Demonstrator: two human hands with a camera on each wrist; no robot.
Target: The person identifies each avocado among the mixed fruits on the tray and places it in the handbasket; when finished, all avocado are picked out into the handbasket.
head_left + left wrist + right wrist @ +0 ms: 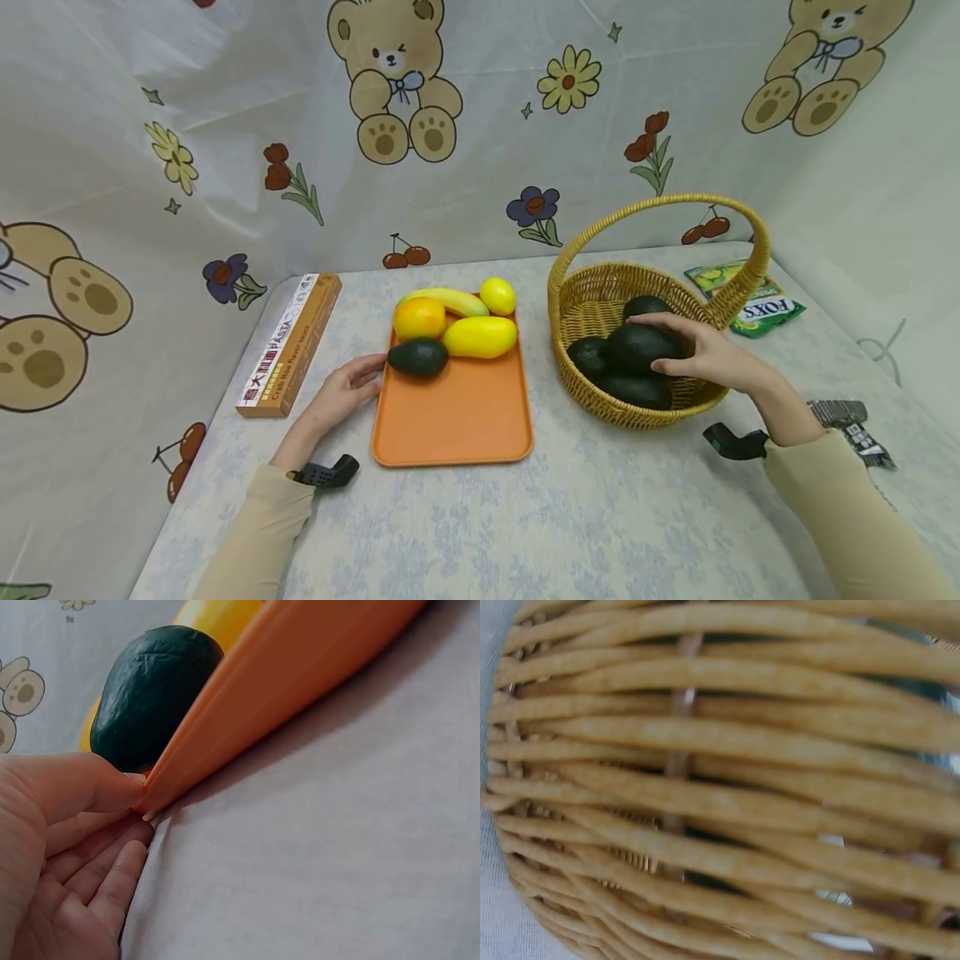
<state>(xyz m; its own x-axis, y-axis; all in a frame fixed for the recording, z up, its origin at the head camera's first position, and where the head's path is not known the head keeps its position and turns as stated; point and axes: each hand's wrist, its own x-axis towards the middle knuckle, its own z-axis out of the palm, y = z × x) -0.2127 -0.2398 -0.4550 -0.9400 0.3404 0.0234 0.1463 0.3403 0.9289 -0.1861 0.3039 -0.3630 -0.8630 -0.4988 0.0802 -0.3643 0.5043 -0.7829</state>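
Note:
My left hand (342,397) is at the left rim of an orange tray (453,425). In the left wrist view its thumb (97,784) and fingers pinch the tray's edge, close to a dark green avocado (154,694). On the tray, that avocado (418,357) lies beside a mango (480,337), an orange-yellow fruit (419,318), a banana (450,301) and a lemon (498,297). Inside the wicker basket (600,408), my right hand (701,350) grips an avocado (637,348) on top of several others. The right wrist view shows only basket weave (705,750), hiding that hand.
A long pasta box (291,346) lies left of the tray. Behind the basket's right side is a green FOX'S bag (765,308). A black-and-grey packet (855,429) lies near the right forearm. The basket's tall handle (660,200) arches above it. Patterned cloth walls stand behind and left.

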